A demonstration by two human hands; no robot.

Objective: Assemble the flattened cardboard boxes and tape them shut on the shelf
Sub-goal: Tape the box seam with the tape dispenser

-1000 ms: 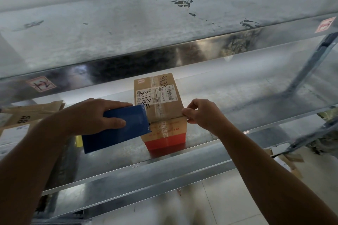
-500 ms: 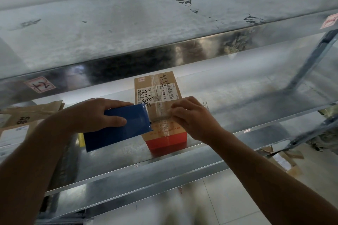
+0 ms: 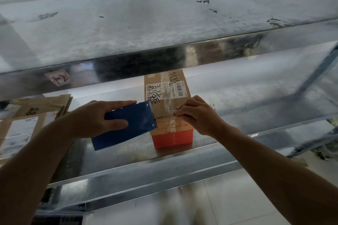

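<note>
A small assembled cardboard box (image 3: pixel 167 86) with a white shipping label, black handwriting and an orange lower front stands on the metal shelf (image 3: pixel 237 100). A strip of clear tape (image 3: pixel 167 102) runs along its top seam toward the near edge. My left hand (image 3: pixel 95 118) grips a blue tape dispenser (image 3: pixel 128 124), whose front end touches the box's near left corner. My right hand (image 3: pixel 195 113) rests on the near top edge of the box, fingertips pressing on the tape there.
Flattened cardboard boxes (image 3: pixel 27 115) lie stacked on the same shelf at the left. An upper metal shelf (image 3: pixel 164 23) overhangs the work area. A blue upright post (image 3: pixel 318 67) stands at the right. Tiled floor (image 3: pixel 228 197) shows below.
My right hand has moved from the box's right side onto its near top edge, over the tape. The left hand and dispenser have stayed at the box's left corner.
</note>
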